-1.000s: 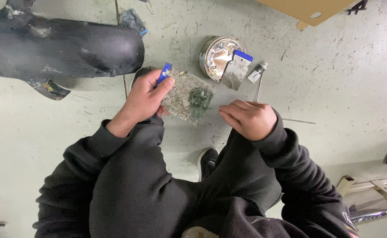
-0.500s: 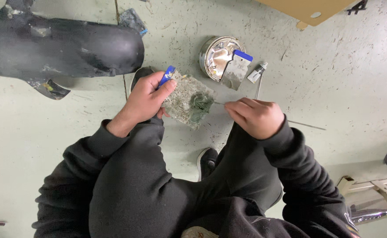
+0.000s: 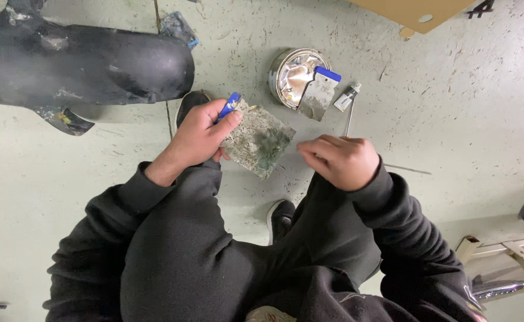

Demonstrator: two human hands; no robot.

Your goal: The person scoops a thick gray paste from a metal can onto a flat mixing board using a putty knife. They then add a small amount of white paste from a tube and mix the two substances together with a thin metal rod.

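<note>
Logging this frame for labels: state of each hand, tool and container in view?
Left hand: gripping blue-handled scraper, blade smeared with putty.
Right hand: loosely curled; whether it holds anything is unclear.
Tin can: open, on floor.
Second scraper: lying against the can.
Small tube: lying on floor.

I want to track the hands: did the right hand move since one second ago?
Yes. The right hand shifted slightly down, away from the open metal can, which stayed put on the floor.
</note>
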